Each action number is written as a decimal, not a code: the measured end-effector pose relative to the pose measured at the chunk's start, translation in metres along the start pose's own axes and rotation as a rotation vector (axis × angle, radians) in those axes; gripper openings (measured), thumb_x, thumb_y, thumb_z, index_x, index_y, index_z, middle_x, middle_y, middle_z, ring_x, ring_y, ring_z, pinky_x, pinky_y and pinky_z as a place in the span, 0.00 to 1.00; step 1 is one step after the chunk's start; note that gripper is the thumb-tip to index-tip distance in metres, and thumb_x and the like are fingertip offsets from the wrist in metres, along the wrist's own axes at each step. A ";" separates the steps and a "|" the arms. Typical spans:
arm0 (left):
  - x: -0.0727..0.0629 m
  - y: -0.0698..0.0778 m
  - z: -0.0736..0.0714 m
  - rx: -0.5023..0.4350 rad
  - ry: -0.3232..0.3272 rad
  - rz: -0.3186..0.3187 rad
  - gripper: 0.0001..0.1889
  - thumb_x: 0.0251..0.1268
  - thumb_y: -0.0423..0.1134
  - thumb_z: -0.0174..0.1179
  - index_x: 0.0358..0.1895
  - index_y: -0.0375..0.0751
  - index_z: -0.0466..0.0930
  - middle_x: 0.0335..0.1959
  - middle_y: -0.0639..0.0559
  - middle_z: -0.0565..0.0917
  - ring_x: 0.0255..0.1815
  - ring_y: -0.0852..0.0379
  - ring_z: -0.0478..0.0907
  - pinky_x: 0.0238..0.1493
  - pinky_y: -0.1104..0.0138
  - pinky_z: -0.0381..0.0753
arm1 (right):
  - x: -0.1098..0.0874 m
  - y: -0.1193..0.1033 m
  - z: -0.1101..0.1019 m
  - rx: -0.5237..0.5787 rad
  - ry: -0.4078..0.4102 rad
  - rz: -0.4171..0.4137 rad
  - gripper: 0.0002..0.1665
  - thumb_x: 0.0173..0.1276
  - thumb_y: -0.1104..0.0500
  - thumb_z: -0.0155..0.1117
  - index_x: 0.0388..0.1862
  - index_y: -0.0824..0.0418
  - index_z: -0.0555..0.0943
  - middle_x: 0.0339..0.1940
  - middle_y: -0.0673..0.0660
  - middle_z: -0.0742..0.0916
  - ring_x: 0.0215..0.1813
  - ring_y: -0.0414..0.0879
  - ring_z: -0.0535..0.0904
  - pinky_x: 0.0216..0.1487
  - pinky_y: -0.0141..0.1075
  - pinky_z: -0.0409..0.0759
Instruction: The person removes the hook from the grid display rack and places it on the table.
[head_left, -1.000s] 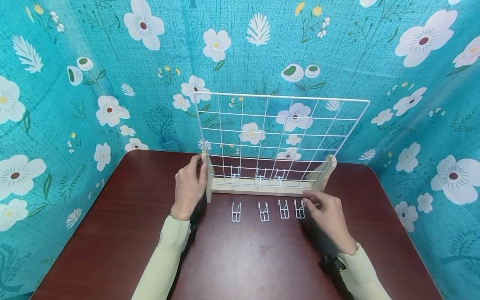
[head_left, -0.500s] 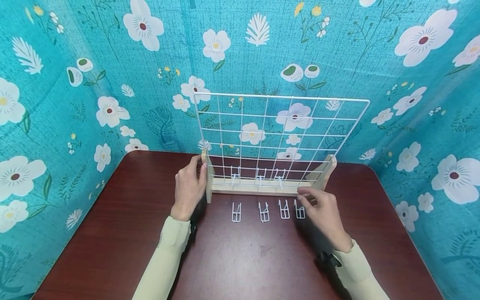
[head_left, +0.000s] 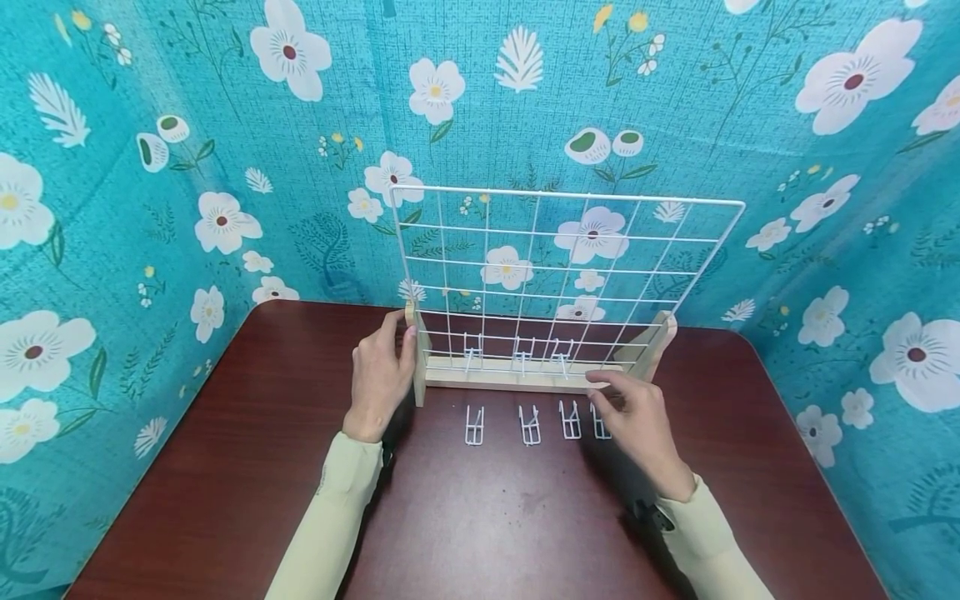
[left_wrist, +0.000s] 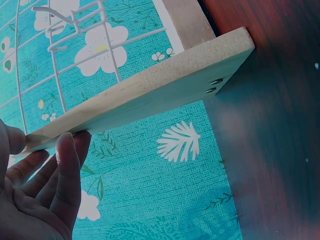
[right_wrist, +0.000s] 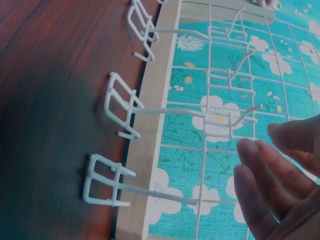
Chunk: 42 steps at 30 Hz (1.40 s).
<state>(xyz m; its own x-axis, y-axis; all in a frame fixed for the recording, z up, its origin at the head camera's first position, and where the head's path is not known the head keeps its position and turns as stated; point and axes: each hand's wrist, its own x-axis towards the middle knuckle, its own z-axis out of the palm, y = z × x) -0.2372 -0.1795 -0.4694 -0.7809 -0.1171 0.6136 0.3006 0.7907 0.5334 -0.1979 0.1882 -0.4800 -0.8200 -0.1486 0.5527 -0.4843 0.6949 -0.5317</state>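
Observation:
A white wire grid panel leans back in a wooden stand. My left hand holds the top end of the stand's left side piece, thumb and fingers against the wood. Three white wire hooks hang low on the grid, among them the left one. Several more lie in a row on the table before the stand, the leftmost hook apart from the others. My right hand, fingers loosely bent and holding nothing, hovers over the rightmost hook, partly covering it.
The dark red wooden table has rounded back corners. A teal flowered cloth hangs close behind and along both sides. The stand's right side piece rises behind my right hand.
My right hand has moved a little left along the front of the stand, from beside the rightmost hook to above it. The left hand, grid and hooks stay in place.

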 end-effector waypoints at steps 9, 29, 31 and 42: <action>-0.001 0.000 -0.001 0.001 -0.004 -0.002 0.15 0.81 0.45 0.55 0.60 0.42 0.81 0.36 0.42 0.91 0.31 0.43 0.88 0.32 0.49 0.83 | 0.005 -0.005 0.009 -0.002 0.001 0.002 0.15 0.61 0.72 0.74 0.47 0.63 0.90 0.40 0.62 0.94 0.31 0.51 0.91 0.31 0.42 0.87; -0.001 0.000 0.000 -0.018 -0.021 -0.016 0.16 0.82 0.46 0.54 0.61 0.43 0.81 0.37 0.42 0.91 0.34 0.43 0.89 0.34 0.49 0.84 | 0.010 -0.008 0.022 -0.025 -0.020 -0.015 0.16 0.62 0.70 0.75 0.49 0.62 0.90 0.44 0.62 0.93 0.35 0.50 0.92 0.34 0.46 0.88; -0.001 0.000 0.000 -0.019 -0.022 -0.015 0.16 0.82 0.46 0.53 0.61 0.43 0.81 0.37 0.42 0.91 0.34 0.43 0.89 0.35 0.49 0.84 | 0.010 -0.008 0.023 -0.030 -0.019 -0.015 0.16 0.62 0.70 0.75 0.49 0.62 0.90 0.44 0.62 0.93 0.35 0.51 0.91 0.34 0.46 0.89; 0.000 -0.001 0.000 -0.017 0.003 0.015 0.16 0.81 0.46 0.54 0.60 0.42 0.81 0.37 0.43 0.91 0.35 0.43 0.90 0.35 0.48 0.85 | 0.011 -0.008 0.031 -0.087 0.027 -0.081 0.16 0.59 0.70 0.76 0.47 0.60 0.90 0.45 0.59 0.93 0.35 0.49 0.91 0.31 0.42 0.84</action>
<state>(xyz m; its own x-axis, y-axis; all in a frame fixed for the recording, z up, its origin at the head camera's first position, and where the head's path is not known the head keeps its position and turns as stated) -0.2375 -0.1800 -0.4695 -0.7745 -0.1072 0.6235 0.3213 0.7822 0.5337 -0.2132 0.1591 -0.4898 -0.7704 -0.1888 0.6089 -0.5194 0.7397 -0.4278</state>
